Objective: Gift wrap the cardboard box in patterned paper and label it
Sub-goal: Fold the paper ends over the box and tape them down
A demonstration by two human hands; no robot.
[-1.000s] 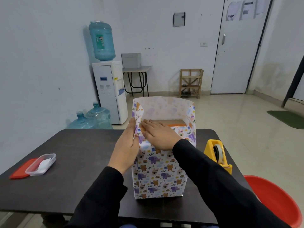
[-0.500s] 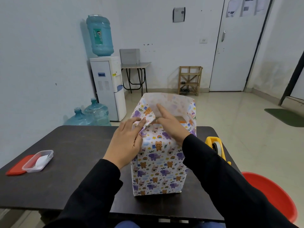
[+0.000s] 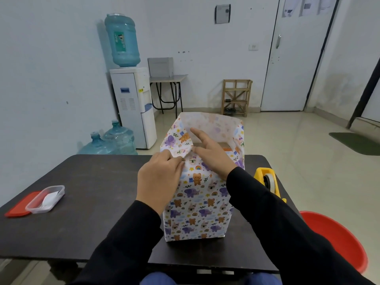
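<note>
left hand point(image 3: 159, 177) pinching patterned paper's point(image 3: 197, 204) folded corner flap | right hand point(image 3: 213, 155) spreading straight-fingered over cardboard box point(image 3: 223, 144) top | box standing upright, paper-wrapped, at table point(image 3: 92, 192) centre | tape dispenser point(image 3: 267, 181) sitting at box's 3 o'clock

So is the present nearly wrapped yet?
About halfway. The patterned paper already covers the sides. The left hand pinches a top flap; the right hand, fingers straight, steadies the top edge. Left to do: the cardboard box shows at the open top, the tape dispenser sits untouched, no label shows.
</note>
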